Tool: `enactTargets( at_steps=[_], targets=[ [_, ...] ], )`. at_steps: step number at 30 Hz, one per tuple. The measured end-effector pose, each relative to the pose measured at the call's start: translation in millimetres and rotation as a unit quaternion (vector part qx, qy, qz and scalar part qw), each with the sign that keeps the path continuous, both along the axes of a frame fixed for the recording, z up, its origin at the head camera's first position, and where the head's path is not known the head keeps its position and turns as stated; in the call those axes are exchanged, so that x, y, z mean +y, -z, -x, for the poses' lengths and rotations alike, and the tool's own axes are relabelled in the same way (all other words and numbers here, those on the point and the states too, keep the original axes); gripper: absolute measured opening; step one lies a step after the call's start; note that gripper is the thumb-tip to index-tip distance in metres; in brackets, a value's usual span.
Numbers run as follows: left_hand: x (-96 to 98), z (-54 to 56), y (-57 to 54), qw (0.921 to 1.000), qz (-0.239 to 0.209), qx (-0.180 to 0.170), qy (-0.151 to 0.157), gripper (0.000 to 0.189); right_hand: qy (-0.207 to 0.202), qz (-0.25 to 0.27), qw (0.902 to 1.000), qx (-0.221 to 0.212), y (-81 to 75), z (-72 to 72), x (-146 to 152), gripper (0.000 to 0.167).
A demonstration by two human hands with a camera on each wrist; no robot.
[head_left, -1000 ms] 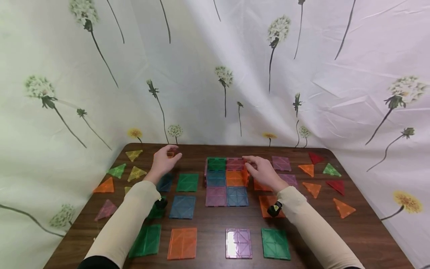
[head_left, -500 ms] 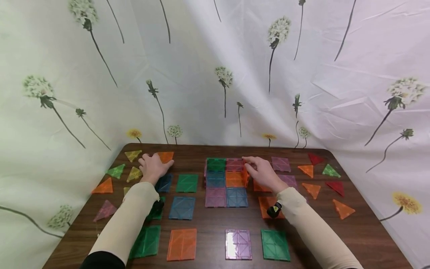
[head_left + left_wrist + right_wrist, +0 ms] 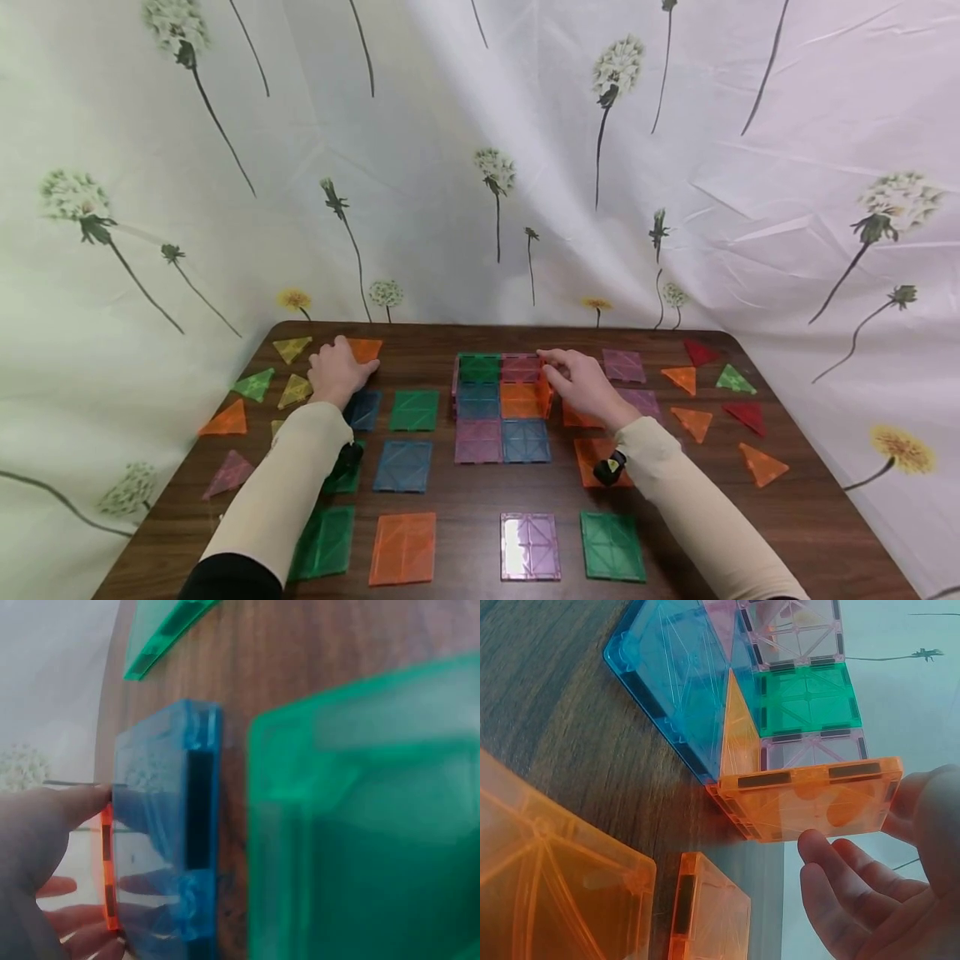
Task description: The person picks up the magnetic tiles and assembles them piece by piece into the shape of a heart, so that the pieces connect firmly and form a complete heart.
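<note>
My left hand (image 3: pixel 335 371) is at the far left of the table, gripping a flat orange square magnetic tile (image 3: pixel 365 349) by its edges. The left wrist view shows the thumb (image 3: pixel 86 802) at one end of that tile's orange edge and fingertips at the other; a blue tile (image 3: pixel 154 817) partly covers it. At the back centre stands a low box of magnetic tiles. With my right hand (image 3: pixel 583 383) I pinch its upright orange side tile (image 3: pixel 817 802), the fingertips (image 3: pixel 810 844) against its outer face. Green (image 3: pixel 810 697) and pink tiles form the back wall.
Purple (image 3: pixel 477 441) and blue (image 3: pixel 527 441) tiles lie flat before the box. Loose squares lie on both sides and in front, among them a green tile (image 3: pixel 612 546). Triangles line the table's sides, such as a red triangle (image 3: pixel 745 417). A dandelion-print curtain (image 3: pixel 420 167) hangs behind.
My left hand has moved left and turned over the orange square, its fingers coming down around that tile. The right hand has stayed at the box's orange side tile.
</note>
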State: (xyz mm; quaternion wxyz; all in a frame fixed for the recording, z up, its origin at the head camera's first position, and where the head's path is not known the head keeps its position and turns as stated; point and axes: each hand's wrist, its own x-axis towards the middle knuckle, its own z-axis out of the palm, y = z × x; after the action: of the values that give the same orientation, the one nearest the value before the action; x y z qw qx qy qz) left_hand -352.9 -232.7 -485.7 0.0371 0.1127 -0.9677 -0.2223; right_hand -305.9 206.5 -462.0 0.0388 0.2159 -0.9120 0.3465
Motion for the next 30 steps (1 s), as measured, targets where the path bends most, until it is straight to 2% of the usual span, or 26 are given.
enactTargets(
  at_steps=[9, 14, 18, 24, 30],
  targets=[
    [-4.5, 0.5, -0.4, 0.9989, 0.0, 0.04, 0.023, 0.081, -0.001, 0.001, 1.0, -0.005, -2.3, -1.2, -1.2, 0.041],
    [-3.8, 2.3, 1.1, 0.9964, -0.023, 0.067, 0.047, 0.092, 0.003, -0.001, 0.9999, -0.011, -3.1, -2.1, -1.5, 0.042],
    [-3.6, 4.5, 1.1, 0.9947, -0.044, 0.061, 0.071, 0.094, -0.002, 0.002, 0.9999, -0.01, -3.5, -2.5, -1.8, 0.042],
    [-1.2, 7.3, -0.4, 0.9902, -0.09, 0.034, 0.101, 0.08, -0.005, 0.005, 0.9999, -0.009, -2.1, -2.4, -0.9, 0.041],
    [3.1, 8.0, -2.5, 0.9838, -0.138, 0.047, 0.104, 0.067, -0.007, 0.005, 0.9999, -0.007, -1.3, -1.7, -0.4, 0.041]
  ],
)
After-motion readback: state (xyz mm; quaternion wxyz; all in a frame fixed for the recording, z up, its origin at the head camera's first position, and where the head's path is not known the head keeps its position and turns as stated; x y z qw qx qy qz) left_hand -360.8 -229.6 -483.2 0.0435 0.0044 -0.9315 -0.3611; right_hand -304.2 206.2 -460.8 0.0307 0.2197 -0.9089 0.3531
